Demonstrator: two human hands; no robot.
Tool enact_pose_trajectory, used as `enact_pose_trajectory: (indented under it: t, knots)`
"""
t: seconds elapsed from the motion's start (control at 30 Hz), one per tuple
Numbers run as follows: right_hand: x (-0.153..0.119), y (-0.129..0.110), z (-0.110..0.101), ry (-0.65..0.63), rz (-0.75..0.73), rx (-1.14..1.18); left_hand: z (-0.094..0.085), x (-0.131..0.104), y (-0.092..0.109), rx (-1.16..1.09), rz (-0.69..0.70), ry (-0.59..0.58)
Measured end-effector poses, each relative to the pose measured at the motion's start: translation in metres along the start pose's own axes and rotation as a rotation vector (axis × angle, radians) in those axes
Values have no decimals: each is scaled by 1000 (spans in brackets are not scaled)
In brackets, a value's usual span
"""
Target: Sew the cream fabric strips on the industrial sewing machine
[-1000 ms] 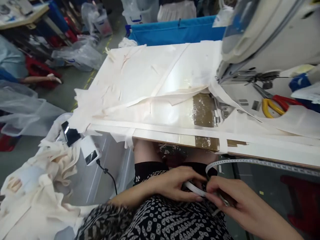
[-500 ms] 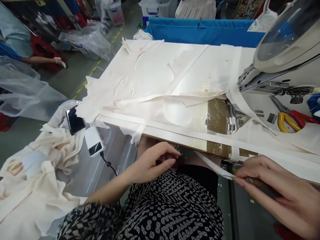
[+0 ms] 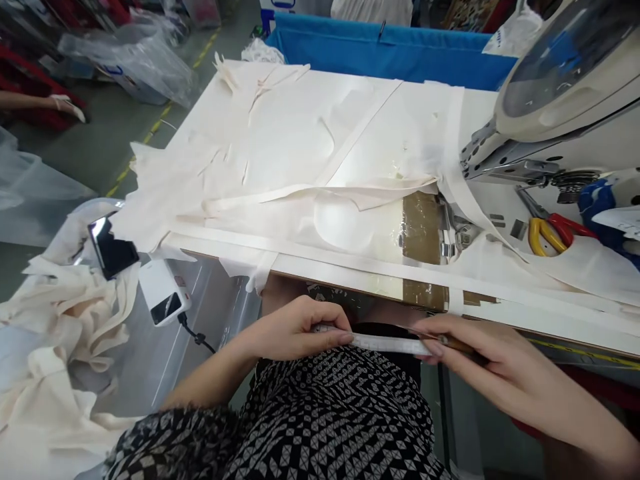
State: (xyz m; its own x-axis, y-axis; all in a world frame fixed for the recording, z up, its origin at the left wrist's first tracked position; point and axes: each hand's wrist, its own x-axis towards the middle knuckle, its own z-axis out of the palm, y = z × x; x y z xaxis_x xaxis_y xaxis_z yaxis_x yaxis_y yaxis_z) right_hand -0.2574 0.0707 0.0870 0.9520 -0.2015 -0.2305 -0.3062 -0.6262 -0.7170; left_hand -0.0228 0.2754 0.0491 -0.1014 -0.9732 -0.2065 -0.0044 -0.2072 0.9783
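Your left hand (image 3: 305, 333) pinches one part of a white measuring tape (image 3: 385, 343) between thumb and bent fingers, and your right hand (image 3: 480, 353) pinches it farther along, so a short stretch bridges the gap between them. A brown handle (image 3: 457, 345) also sits in your right hand's grasp; the rest of that tool is mostly hidden. Below your hands lies your black-and-white patterned garment (image 3: 340, 413). Just beyond them runs the front edge of the desk (image 3: 360, 283), with pale cloth (image 3: 175, 180) spread over its left part and brown tape (image 3: 425, 230) stuck across it. Beyond your right hand, scissors (image 3: 547, 235) with yellow and red handles lie on the desk, near a sewing machine (image 3: 550, 87). Left of your left hand are a white device (image 3: 163, 293) with a black cable, a dark, shiny, flat object (image 3: 113, 247) and heaped cream fabric (image 3: 75, 320). Farthest ahead of your hands stretches a blue cloth panel (image 3: 390, 50).
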Motion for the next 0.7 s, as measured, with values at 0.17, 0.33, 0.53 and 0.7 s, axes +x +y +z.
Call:
enact_pose_trajectory:
  t: [0.17,0.33,0.53,0.7]
  knots:
    - [34,-28,19,-160,-39,259,1,0,20,238,18,107]
    - [74,-45,18,99,-67,126,-9,-6,2,620,172,644]
    - [116,-39,17,189,-37,-61,-28,-11,-26,1064,464,1029]
    - [126,-35,14,168,46,-84,-32,-9,-39,1191,431,958]
